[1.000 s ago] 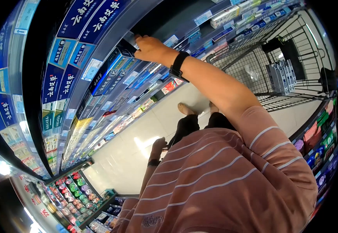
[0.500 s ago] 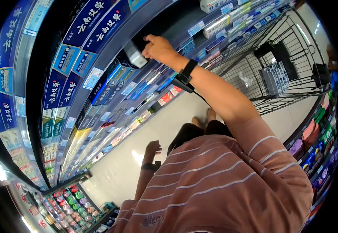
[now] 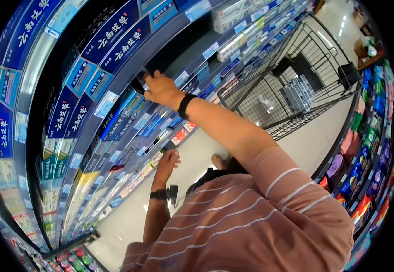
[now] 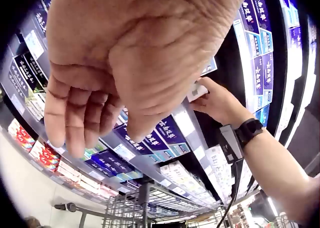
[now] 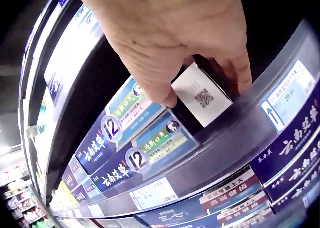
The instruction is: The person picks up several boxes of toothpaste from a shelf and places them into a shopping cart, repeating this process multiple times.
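Right wrist view: the person's right hand (image 5: 170,33) pinches the white-ended box (image 5: 204,95) between thumb and fingers at the shelf edge (image 5: 225,143), just beside blue boxes (image 5: 160,145) marked 12. Left hand (image 4: 135,53): fingers side by side, loosely bent, thumb apart.

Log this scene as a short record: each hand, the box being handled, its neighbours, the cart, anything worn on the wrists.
Right hand: pinches the white-ended box between thumb and fingers, at the shelf
Box face: white, with a square printed code
Neighbours: blue boxes marked "12", beside it
Left hand: holds nothing, fingers relaxed
Cart: black wire, with a group of pale boxes inside
Wrists: black wristbands on both
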